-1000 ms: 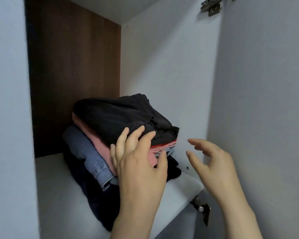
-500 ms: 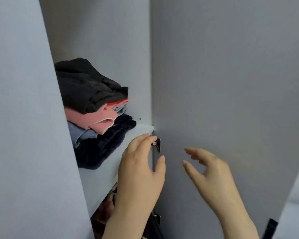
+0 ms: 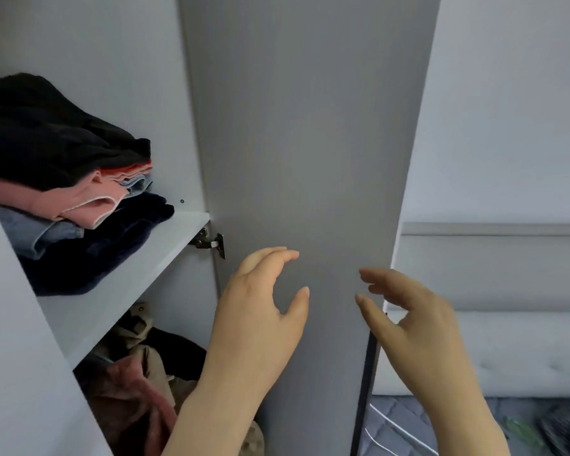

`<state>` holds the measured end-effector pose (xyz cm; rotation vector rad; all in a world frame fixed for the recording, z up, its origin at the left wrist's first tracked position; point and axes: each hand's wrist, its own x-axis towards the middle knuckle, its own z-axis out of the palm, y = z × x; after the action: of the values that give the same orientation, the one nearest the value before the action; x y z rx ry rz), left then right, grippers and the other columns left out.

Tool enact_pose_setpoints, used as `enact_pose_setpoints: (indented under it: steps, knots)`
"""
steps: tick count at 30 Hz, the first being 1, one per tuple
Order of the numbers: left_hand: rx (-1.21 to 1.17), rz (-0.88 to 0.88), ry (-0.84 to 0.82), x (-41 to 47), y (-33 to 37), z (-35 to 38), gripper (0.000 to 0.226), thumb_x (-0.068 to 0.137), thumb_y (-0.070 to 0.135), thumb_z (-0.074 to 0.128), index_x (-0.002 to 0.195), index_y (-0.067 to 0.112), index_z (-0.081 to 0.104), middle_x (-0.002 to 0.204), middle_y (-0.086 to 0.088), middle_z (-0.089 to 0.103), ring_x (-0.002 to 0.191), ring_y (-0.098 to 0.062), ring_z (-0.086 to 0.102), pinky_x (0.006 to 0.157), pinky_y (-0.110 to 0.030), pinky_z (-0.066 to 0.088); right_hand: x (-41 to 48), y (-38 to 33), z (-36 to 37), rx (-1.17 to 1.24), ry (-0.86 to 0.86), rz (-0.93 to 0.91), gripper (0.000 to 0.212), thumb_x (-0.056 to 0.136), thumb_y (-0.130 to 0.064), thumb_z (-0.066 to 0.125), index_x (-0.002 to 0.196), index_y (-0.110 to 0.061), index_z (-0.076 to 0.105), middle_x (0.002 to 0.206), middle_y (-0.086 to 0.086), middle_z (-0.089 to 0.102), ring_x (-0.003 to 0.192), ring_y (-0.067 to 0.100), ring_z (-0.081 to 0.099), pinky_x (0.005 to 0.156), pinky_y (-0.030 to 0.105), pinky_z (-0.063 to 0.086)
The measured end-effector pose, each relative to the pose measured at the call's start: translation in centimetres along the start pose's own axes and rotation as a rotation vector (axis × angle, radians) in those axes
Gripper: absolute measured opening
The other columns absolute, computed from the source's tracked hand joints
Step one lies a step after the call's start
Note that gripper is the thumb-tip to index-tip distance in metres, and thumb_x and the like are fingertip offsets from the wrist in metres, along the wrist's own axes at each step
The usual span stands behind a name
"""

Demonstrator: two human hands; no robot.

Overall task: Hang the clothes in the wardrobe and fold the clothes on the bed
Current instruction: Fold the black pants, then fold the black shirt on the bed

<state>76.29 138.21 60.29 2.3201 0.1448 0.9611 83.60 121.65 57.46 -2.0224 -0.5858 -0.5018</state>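
Observation:
A stack of folded clothes (image 3: 63, 179), black on top, then pink, denim and navy, lies on the white wardrobe shelf (image 3: 135, 258) at the left. Under the shelf hang tan, black and pink garments (image 3: 135, 366). My left hand (image 3: 260, 311) is raised in front of the open grey wardrobe door (image 3: 303, 143), fingers loosely bent, holding nothing. My right hand (image 3: 408, 320) hovers by the door's outer edge, also relaxed and empty. Neither hand touches the clothes.
A metal hinge (image 3: 209, 243) joins the door to the cabinet just under the shelf. At the lower right is a bed (image 3: 514, 426) with a grey cover, a padded white headboard (image 3: 507, 350) and some dark green fabric (image 3: 556, 429).
My view has swung right, away from the shelf. My left hand has come off the folded stack and both hands have moved right, in front of the door.

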Motion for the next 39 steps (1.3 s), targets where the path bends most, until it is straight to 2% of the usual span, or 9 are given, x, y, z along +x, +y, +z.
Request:
enact_pose_setpoints:
  steps: [9, 14, 17, 20, 22, 26, 29, 36, 39]
  knots:
    - [-0.219, 0.192, -0.151, -0.2, 7.8, 6.9, 0.039, 0.083, 0.022, 0.068, 0.119, 0.034, 0.06, 0.115, 0.026, 0.054, 0.11, 0.01, 0.048, 0.09, 0.003, 0.031, -2.3, 4.3, -10.3, -0.107, 0.23, 0.113, 0.03, 0.084, -0.02, 0.068, 0.113, -0.027, 0.068, 0.107, -0.018, 0.067, 0.098, 0.0, 0.06, 0.089, 0.024, 0.047]
    - [-0.371, 0.276, -0.289, -1.1, 11.5, 11.9, 0.042, 0.084, 0.022, 0.068, 0.122, 0.036, 0.057, 0.113, 0.029, 0.051, 0.109, 0.009, 0.049, 0.093, -0.009, 0.04, -5.3, 6.2, -15.6, -0.278, 0.343, 0.201, 0.032, 0.084, -0.022, 0.067, 0.116, -0.026, 0.067, 0.106, -0.018, 0.067, 0.1, -0.002, 0.059, 0.086, 0.021, 0.046]
    - [-0.431, 0.346, -0.404, -1.6, 13.7, 14.7, 0.039, 0.083, 0.023, 0.068, 0.12, 0.033, 0.059, 0.111, 0.027, 0.05, 0.107, 0.008, 0.047, 0.089, -0.005, 0.039, -7.4, 7.0, -18.5, -0.401, 0.401, 0.288, 0.032, 0.083, -0.026, 0.066, 0.116, -0.028, 0.067, 0.103, -0.016, 0.067, 0.097, -0.002, 0.06, 0.084, 0.02, 0.045]
    - [-0.493, 0.423, -0.512, -2.2, 16.1, 17.3, 0.039, 0.082, 0.021, 0.068, 0.119, 0.029, 0.061, 0.114, 0.019, 0.055, 0.106, 0.004, 0.05, 0.092, -0.016, 0.042, -9.8, 7.5, -20.9, -0.539, 0.471, 0.399, 0.034, 0.082, -0.027, 0.068, 0.116, -0.028, 0.067, 0.097, -0.016, 0.065, 0.087, -0.004, 0.054, 0.079, 0.003, 0.035]
    - [-0.544, 0.474, -0.593, -2.8, 17.8, 18.7, 0.039, 0.082, 0.019, 0.07, 0.119, 0.028, 0.062, 0.115, 0.016, 0.057, 0.106, -0.001, 0.053, 0.094, -0.023, 0.043, -11.4, 7.3, -22.2, -0.625, 0.538, 0.461, 0.034, 0.082, -0.024, 0.069, 0.116, -0.026, 0.067, 0.097, -0.017, 0.064, 0.089, -0.006, 0.051, 0.08, 0.002, 0.037]
    - [-0.68, 0.591, -0.779, -4.0, 20.8, 20.7, 0.039, 0.081, 0.019, 0.07, 0.119, 0.028, 0.062, 0.115, 0.014, 0.058, 0.108, -0.005, 0.055, 0.097, -0.03, 0.046, -14.8, 5.8, -23.7, -0.742, 0.674, 0.606, 0.034, 0.082, -0.024, 0.069, 0.116, -0.026, 0.066, 0.102, -0.012, 0.067, 0.095, 0.005, 0.06, 0.087, 0.029, 0.05]
    - [-0.764, 0.701, -0.903, -5.4, 22.3, 21.7, 0.04, 0.082, 0.022, 0.069, 0.12, 0.029, 0.061, 0.117, 0.015, 0.057, 0.108, -0.002, 0.054, 0.098, -0.029, 0.045, -17.4, 4.0, -23.6, -0.818, 0.789, 0.723, 0.032, 0.082, -0.022, 0.07, 0.114, -0.027, 0.067, 0.1, -0.014, 0.066, 0.093, 0.001, 0.059, 0.082, 0.018, 0.045]
    - [-0.956, 0.884, -1.196, -10.8, 24.8, 22.1, 0.042, 0.082, 0.023, 0.07, 0.122, 0.03, 0.059, 0.115, 0.019, 0.056, 0.107, -0.001, 0.055, 0.096, -0.03, 0.048, -23.8, -1.2, -21.7, -0.943, 0.974, 1.031, 0.033, 0.085, -0.021, 0.07, 0.118, -0.025, 0.066, 0.105, -0.012, 0.066, 0.097, 0.003, 0.06, 0.09, 0.028, 0.05]
    - [-1.017, 0.963, -1.308, -13.9, 26.2, 20.9, 0.043, 0.084, 0.024, 0.069, 0.126, 0.031, 0.058, 0.112, 0.023, 0.056, 0.102, 0.005, 0.054, 0.093, -0.023, 0.048, -26.9, -4.0, -21.2, -0.987, 1.054, 1.14, 0.034, 0.086, -0.022, 0.07, 0.12, -0.024, 0.065, 0.108, -0.01, 0.067, 0.097, 0.003, 0.061, 0.088, 0.022, 0.048]
